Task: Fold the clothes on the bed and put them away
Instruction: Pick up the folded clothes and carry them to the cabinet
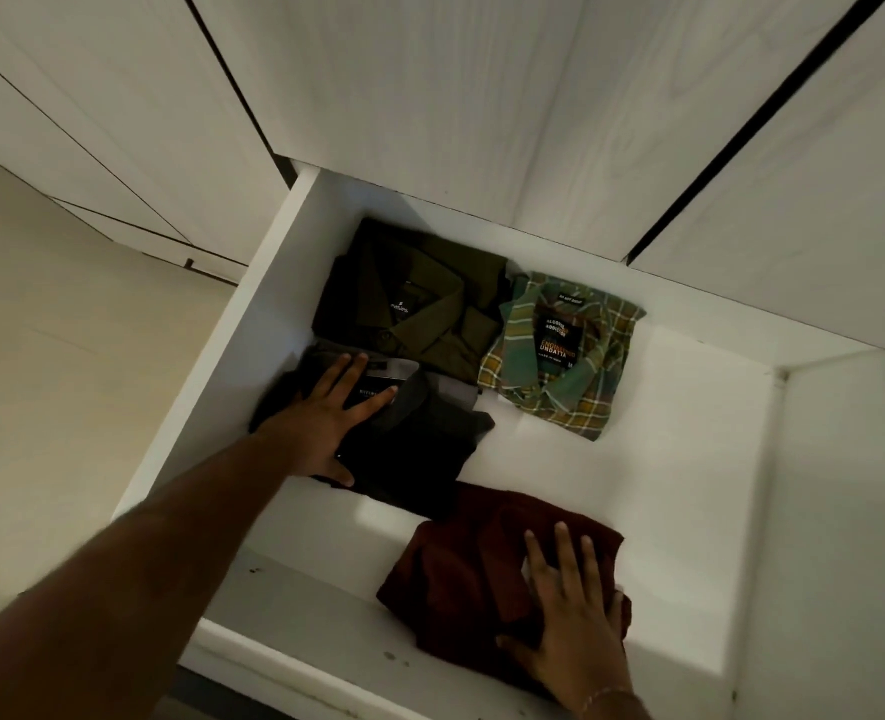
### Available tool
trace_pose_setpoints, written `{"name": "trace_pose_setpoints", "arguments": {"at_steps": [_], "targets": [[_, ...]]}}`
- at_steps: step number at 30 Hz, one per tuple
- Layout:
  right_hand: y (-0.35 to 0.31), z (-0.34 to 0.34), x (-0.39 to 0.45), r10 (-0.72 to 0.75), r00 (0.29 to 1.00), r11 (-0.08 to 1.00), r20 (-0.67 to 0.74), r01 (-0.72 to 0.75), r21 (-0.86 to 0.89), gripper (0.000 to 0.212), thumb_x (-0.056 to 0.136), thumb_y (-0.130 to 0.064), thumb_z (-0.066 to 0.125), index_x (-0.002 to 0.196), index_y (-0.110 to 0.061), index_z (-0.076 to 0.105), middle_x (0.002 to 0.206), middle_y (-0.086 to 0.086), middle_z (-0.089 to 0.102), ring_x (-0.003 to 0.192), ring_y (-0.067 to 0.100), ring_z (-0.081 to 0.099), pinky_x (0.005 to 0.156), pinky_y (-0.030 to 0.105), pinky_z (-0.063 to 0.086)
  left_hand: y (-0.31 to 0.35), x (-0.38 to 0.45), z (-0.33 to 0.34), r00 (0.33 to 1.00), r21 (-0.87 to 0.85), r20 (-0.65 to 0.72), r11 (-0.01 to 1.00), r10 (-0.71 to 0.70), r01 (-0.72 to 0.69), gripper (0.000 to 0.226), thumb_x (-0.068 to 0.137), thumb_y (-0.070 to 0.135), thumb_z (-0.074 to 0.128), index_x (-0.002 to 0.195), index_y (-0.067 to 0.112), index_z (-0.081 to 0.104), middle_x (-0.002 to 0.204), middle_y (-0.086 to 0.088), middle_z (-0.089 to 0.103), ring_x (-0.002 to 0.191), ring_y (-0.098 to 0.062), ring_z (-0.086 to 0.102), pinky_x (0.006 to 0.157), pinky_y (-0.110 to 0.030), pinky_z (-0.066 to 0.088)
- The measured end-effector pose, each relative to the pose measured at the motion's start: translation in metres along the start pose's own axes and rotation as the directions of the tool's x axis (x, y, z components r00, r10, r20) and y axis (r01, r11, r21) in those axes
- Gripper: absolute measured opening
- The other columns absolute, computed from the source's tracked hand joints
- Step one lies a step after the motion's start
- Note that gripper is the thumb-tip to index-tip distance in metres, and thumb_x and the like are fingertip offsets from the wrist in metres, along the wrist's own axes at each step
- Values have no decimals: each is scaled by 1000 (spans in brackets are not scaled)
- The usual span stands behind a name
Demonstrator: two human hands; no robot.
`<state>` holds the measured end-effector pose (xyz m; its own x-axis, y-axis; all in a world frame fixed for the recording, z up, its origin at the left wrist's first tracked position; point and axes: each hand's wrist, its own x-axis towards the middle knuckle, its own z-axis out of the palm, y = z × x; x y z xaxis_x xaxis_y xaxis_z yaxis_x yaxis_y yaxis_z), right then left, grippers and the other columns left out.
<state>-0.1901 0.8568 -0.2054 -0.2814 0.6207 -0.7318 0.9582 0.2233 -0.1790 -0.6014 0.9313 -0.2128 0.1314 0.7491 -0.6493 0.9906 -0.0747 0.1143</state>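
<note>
Open white laminate drawer (690,407), smooth flat floor, holds four folded garments; left hand (321,423) lies flat, fingers straight and spread, on the folded black-grey shirt (419,449) against the drawer's left wall; right hand (570,615) lies flat, fingers straight, thumb out, on the folded maroon knit-looking garment (461,574) near the drawer's front edge; folded olive-green collared shirt (419,298) sits at the back-left corner, touching the black-grey one; folded green-yellow plaid shirt (560,356), black neck label, lies just beside it along the back wall; pale wood-grain cabinet doors (430,96) stand above.
</note>
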Motion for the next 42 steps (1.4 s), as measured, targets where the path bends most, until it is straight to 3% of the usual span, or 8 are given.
{"name": "trace_pose_setpoints", "arguments": {"at_steps": [11,15,19,22,27,36,39,42], "targets": [[1,-8,-4,28,999,999,26,-27,-28,130,67,-92,56,148,-51,-36,158,-9,-48,151,29,-35,122,68,6,20,-13,-13,993,132,6,984,-121,119,148,70,70,80,151,39,-39,160,-10,-46,151,-35,-37,118,-75,1],[-13,-25,-17,-33,996,998,-82,29,-51,132,65,-79,73,161,-45,-11,170,-2,-26,158,34,-16,116,77,18,36,-47,3,977,-19,-46,979,-206,205,144,72,76,74,150,38,-41,159,-7,-48,147,-33,-44,122,-72,-2],[-39,-26,-1,-94,993,991,77,101,-87,129,78,-75,68,147,-50,-39,152,-10,-54,144,31,-45,112,82,-8,30,-39,5,979,-114,14,973,-201,201,140,70,80,72,147,47,-41,156,1,-53,147,-30,-44,120,-72,16],[-21,-19,11,20,998,998,67,-16,-60,127,84,-60,73,145,-55,-39,151,-12,-56,147,33,-42,107,88,0,28,-20,3,982,-148,33,971,-188,191,137,71,80,73,152,49,-32,156,3,-53,147,-29,-45,116,-73,25],[47,-43,19,220,975,975,-7,-220,6,132,71,-81,69,147,-55,-35,159,-10,-46,151,34,-34,110,85,16,23,-18,13,988,-175,7,973,-153,151,131,69,87,67,158,48,-21,159,5,-48,147,-25,-45,115,-74,25],[47,-58,45,99,995,995,-25,-99,-10,138,69,-76,76,148,-53,-35,158,-6,-49,149,35,-39,112,84,9,31,-25,29,990,-329,-31,936,-140,123,128,58,108,33,162,46,-5,165,16,-36,150,-12,-39,115,-76,21],[33,-61,57,59,998,998,-36,-59,-4,136,70,-75,76,148,-54,-34,159,-6,-47,149,36,-39,110,85,9,43,-16,21,944,-521,-90,823,-317,227,117,65,96,57,160,47,11,171,14,-19,158,-16,-22,119,-73,15],[25,-67,67,36,998,998,-47,-38,-40,132,71,-76,73,152,-52,-28,161,-5,-44,149,36,-38,110,86,11,62,-10,24,741,-738,-188,591,-644,327,106,71,74,78,156,41,25,172,5,3,160,-30,1,119,-74,16]]}}
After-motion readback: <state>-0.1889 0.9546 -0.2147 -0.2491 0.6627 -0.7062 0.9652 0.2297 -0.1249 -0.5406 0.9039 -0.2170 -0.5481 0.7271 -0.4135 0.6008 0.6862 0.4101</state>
